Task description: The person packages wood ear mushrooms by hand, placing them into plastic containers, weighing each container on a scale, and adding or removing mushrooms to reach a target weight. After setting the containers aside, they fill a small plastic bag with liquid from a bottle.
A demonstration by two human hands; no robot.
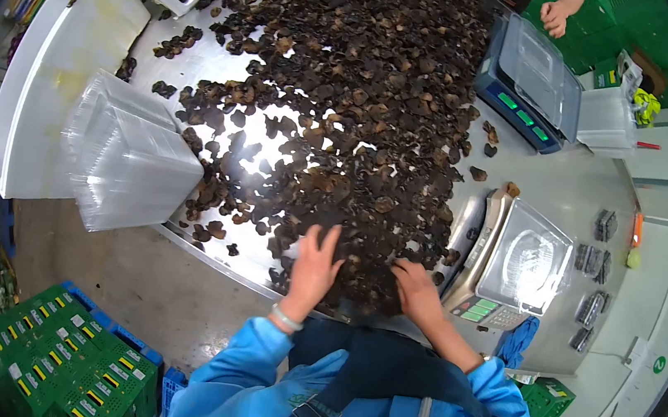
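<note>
Dark brown dried mushroom pieces [346,110] heaped across steel table [546,180], spreading far from both hands. Left hand [312,268] splayed wide on near edge; right hand [417,290] flat, possibly cupping some.

Dried mushrooms [346,110] lie spread on the table [554,185]. 2 scales [523,261] stand right of them, stacked trays [128,154] left. Crates [65,359] sit below the table edge.

A wide heap of dark dried mushrooms [346,110] is spread over a metal table [554,181]. At its near edge, the left hand [314,269] and right hand [417,292] are laid flat on the mushrooms, fingers spread. Just right of the heap a scale [510,268] is set; left of it, stacked clear containers [128,154].
</note>
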